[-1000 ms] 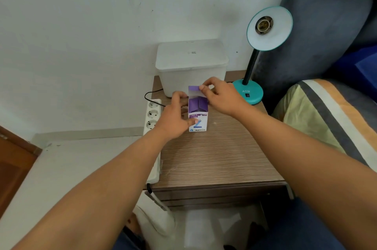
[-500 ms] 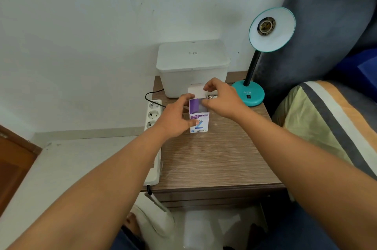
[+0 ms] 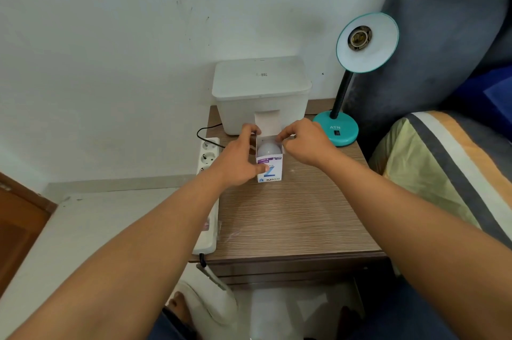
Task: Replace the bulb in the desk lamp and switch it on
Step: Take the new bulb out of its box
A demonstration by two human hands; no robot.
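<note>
I see the wood-grain bedside table (image 3: 291, 217) cut off at its front drawer. White lidded plastic bin (image 3: 260, 90) at the back, its lower front hidden by the raised carton flap. Teal gooseneck desk lamp (image 3: 367, 43) right, socket bare. White power strip (image 3: 209, 195) partly behind my left arm. Left hand (image 3: 238, 162) clamps the small white-purple bulb carton (image 3: 270, 166); right hand (image 3: 306, 144) pinches its side flap. White frosted bulb (image 3: 268, 149) sits inside, only the dome showing.
</note>
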